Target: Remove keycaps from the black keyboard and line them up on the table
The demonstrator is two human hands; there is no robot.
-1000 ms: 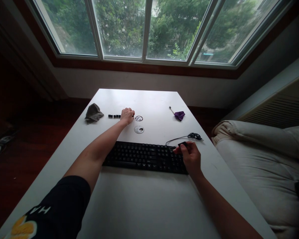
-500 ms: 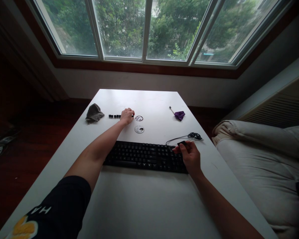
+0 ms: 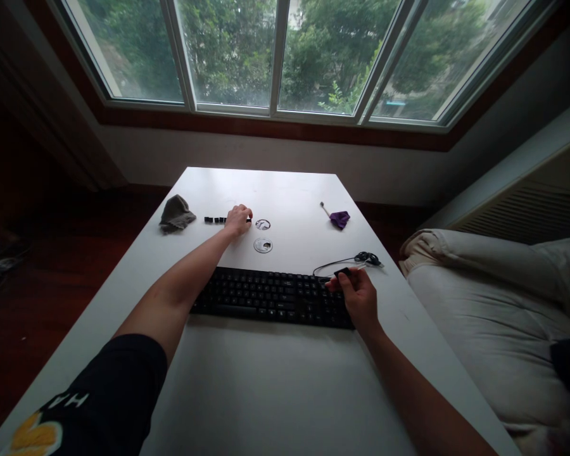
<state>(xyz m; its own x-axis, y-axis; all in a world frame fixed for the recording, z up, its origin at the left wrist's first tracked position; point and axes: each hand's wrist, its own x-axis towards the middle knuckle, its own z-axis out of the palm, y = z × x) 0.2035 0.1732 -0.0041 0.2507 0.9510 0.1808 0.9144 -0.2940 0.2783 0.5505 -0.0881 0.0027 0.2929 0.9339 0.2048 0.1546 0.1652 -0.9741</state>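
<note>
In the right hand (image 3: 361,299), the fingers clamp 1 small black piece (image 3: 342,272) above the right end of the keyboard (image 3: 266,294), whose long axis runs left to right. Beyond it, the left hand (image 3: 239,220) bends over a near-parallel row of black keycaps (image 3: 217,220); whether its fingertips grip 1, I cannot tell.

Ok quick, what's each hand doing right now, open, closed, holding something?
Left hand: at the row of small black pieces; its grip can't be told.
Right hand: closed, holding a small dark piece.
</note>
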